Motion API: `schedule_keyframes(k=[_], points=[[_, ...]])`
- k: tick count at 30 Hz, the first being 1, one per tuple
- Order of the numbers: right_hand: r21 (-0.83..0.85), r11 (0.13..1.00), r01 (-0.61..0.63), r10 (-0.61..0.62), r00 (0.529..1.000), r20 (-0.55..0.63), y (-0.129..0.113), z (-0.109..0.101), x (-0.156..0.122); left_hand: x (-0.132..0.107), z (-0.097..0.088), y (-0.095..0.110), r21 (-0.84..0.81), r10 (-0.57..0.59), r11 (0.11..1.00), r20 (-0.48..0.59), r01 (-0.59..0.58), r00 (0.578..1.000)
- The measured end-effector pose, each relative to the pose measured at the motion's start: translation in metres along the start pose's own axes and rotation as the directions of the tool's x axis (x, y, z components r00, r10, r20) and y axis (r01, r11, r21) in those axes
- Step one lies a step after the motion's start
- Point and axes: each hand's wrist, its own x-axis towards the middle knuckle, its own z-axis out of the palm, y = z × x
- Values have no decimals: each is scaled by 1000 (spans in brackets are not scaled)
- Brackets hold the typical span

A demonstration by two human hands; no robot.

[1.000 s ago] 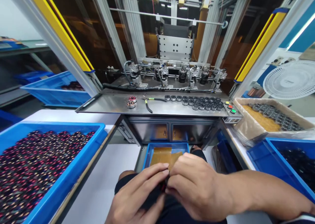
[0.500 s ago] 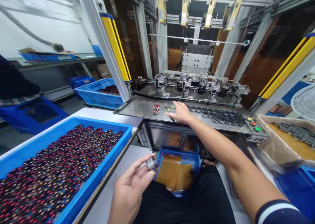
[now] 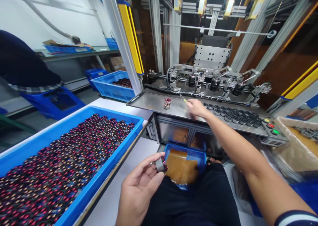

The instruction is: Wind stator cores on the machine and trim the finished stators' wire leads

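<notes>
Between the thumb and fingers of my left hand (image 3: 141, 183) is a wound motor stator (image 3: 161, 165), a grey ring with dark and red parts, held above my lap. My right hand (image 3: 197, 107) reaches over the front of the metal worktop (image 3: 144, 100), closed around small pliers (image 3: 184, 100) with yellow-green on the handles. Motion blurs them, and my fingers cover most of the grips. Left of the pliers, two wound stators lie on the worktop, a red one (image 3: 168, 100) and a coppery one (image 3: 167, 105). Several bare dark stators (image 3: 238, 116) stand in rows to the right.
A blue tray (image 3: 135, 120) full of wound stators is on my left. Behind the worktop stands a winding machine (image 3: 215, 83). Coloured buttons (image 3: 270, 126) sit at the right end, near a lined box (image 3: 295, 153). Below is a blue bin (image 3: 202, 158); a seated person (image 3: 22, 60) is at far left.
My right hand has closed on the pliers, which lay on the worktop, and lifted them. My left hand still holds its stator. The view has shifted, so the scene sits differently in the picture.
</notes>
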Motion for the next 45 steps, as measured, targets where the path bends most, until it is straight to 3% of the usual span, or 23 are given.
schedule_keyframes(k=[2,5,7,9,11,13,16,23,33,38,45], points=[[119,993,27,-27,1000,-4,4,-14,-33,-3,3,0,3,5,1000,12,-5,1000],[308,947,92,-101,995,14,13,-15,-119,-5,11,1,11,13,1000,2,-13,1000],[609,785,116,-196,978,67,19,0,-188,-6,19,0,16,15,1000,5,-15,1000],[733,673,98,-218,974,69,23,21,-249,-6,27,-4,24,4,1000,18,-5,1000],[762,635,124,-253,966,54,23,40,-291,-7,36,-9,34,-15,999,41,13,999],[749,633,194,-295,956,1,21,50,-312,-10,46,-15,44,-35,999,70,32,997],[715,635,293,-341,936,-81,20,47,-316,-14,59,-21,61,-60,997,117,53,991],[696,616,370,-363,917,-166,20,36,-313,-20,73,-18,107,-30,994,148,14,989],[685,611,396,-397,902,-167,16,38,-307,-23,69,-19,127,-29,992,114,14,993],[651,654,385,-387,910,-149,17,41,-309,-21,67,-21,129,-39,991,125,23,991],[664,645,378,-367,915,-166,14,41,-309,-22,54,-26,103,-16,995,170,-2,985]])
